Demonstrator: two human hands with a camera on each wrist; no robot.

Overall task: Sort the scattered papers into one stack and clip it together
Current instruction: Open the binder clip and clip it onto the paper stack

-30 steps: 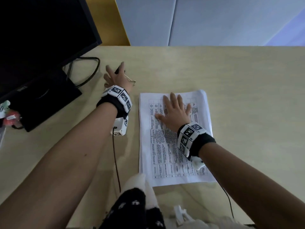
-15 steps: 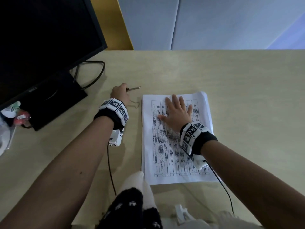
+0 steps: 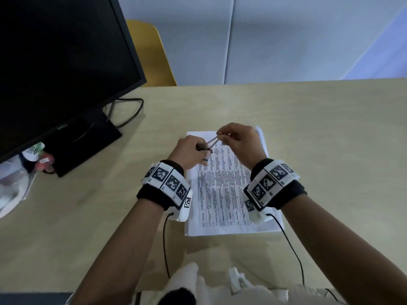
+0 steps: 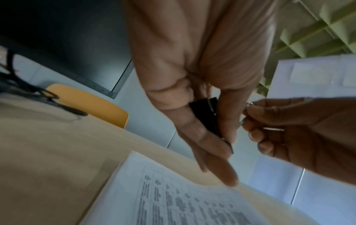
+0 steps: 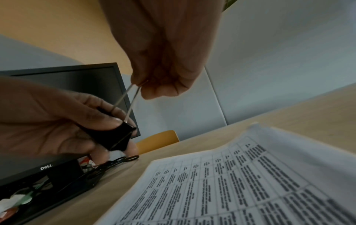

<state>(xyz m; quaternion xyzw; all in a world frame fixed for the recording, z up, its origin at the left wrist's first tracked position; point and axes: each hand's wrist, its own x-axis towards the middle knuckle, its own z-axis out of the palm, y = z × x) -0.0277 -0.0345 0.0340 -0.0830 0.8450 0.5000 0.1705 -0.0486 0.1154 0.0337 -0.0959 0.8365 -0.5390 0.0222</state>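
A stack of printed papers [image 3: 222, 194] lies squared on the beige desk [image 3: 330, 150], also seen in the wrist views [image 4: 173, 202] [image 5: 250, 182]. Both hands hover above its far end. My left hand [image 3: 191, 150] pinches the black body of a binder clip [image 3: 203, 147] [image 4: 210, 117] [image 5: 119, 137] between thumb and fingers. My right hand [image 3: 237, 137] pinches the clip's silver wire handles [image 3: 213, 139] [image 5: 129, 97] at their tips. The clip is in the air, clear of the papers.
A black monitor [image 3: 55, 62] on its stand [image 3: 83, 139] fills the left, with cables [image 3: 127, 113] behind it. Small items [image 3: 37, 155] sit at the stand's left. A yellow chair back [image 3: 149, 53] stands beyond the desk. Wrist-camera cables [image 3: 165, 238] trail toward me.
My left hand picked the clip up off the desk and brought it over the papers. My right hand lifted off the stack and took hold of the clip's wire handles.
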